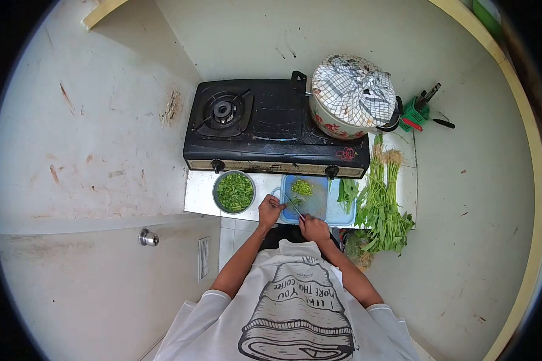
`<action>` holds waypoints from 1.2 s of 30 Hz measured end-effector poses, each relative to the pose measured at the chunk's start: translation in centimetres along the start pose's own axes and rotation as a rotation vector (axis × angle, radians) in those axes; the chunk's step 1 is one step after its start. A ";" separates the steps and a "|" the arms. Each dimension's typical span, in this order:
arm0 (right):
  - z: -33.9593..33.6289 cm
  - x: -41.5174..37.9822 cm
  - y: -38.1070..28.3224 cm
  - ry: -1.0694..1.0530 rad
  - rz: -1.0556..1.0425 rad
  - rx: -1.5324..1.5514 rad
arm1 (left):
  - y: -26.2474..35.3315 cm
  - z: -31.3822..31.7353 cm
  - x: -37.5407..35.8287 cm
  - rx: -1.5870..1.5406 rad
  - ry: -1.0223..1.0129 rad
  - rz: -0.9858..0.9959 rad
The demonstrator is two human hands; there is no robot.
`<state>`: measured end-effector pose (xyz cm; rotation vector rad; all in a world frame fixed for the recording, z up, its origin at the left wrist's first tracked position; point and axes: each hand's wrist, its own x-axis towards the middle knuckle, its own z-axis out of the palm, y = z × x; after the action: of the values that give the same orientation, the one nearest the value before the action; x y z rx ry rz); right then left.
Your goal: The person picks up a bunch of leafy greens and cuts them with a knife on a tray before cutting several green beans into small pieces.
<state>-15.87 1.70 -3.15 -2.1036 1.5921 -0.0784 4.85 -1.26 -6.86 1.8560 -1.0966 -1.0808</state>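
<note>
Right hand (314, 227) gripping thin metal-bladed knife (296, 209) over blue rectangular cutting board (317, 207); left hand (271, 209) curled near the blade, can't tell if it's pinching anything. For clean cuts I'd tuck the left fingertips, clear of the edge, and leave the chopped pale-green pile (302, 188) undisturbed. Round grey bowl (215, 198) left of board: chopped green leaves (235, 191). Floral enamel pot (334, 128): checked cloth (350, 93) on top, contents hidden
</note>
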 end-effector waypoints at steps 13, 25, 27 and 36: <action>0.1 0.5 -0.6 -0.092 -0.016 -0.049 | 0.2 -0.2 0.1 0.013 -0.015 -0.008; -0.2 -0.5 -0.1 -0.057 -0.025 -0.062 | -0.2 0.0 0.2 0.010 -0.005 0.016; -0.4 -0.6 -0.2 -0.089 -0.030 -0.082 | -0.5 0.1 0.1 0.007 -0.006 0.022; -0.6 0.2 0.5 -0.014 -0.007 -0.034 | -0.5 -0.5 -0.3 -0.081 -0.045 0.062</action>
<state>-16.42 1.27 -2.87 -2.1314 1.5881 -0.0395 5.35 -0.72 -6.99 1.7306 -1.1125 -1.1196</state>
